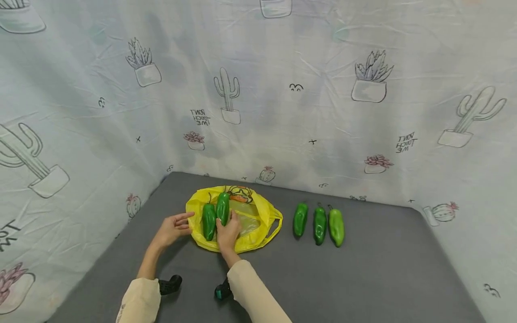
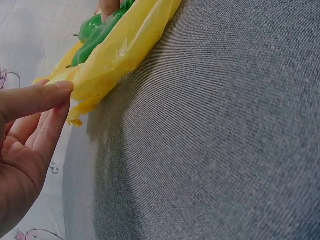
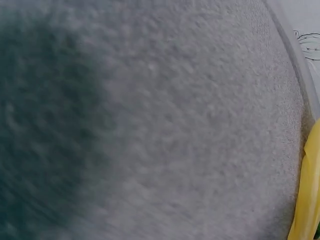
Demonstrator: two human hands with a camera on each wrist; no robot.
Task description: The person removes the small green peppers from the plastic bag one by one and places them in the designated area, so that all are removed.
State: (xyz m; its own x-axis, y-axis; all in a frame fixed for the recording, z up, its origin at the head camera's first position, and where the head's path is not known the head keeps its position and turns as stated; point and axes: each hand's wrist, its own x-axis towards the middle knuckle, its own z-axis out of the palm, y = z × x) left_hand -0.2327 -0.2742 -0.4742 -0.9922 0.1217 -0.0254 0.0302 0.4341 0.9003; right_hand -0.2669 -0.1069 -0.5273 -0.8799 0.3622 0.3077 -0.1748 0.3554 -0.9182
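Note:
A yellow plastic bag [image 1: 262, 206] lies spread on the grey table, its mouth facing up. My left hand [image 1: 173, 231] pinches the bag's left edge between thumb and fingers, as the left wrist view shows. With my right hand [image 1: 228, 233] I grip the lower end of a green pepper [image 1: 222, 206] over the bag's opening. Beside it, a second green pepper [image 1: 208, 220] lies in the bag, stem pointing away from me. In the right wrist view only a strip of the yellow bag [image 3: 307, 195] shows; the right hand is outside it.
Right of the bag, three green peppers lie in a row: a dark one [image 1: 300, 220], another dark one [image 1: 320, 225] and a lighter one [image 1: 336, 226]. A patterned cloth [image 1: 274, 116] hangs behind the grey table [image 1: 363, 278]. Black devices [image 1: 170, 285] sit at both wrists.

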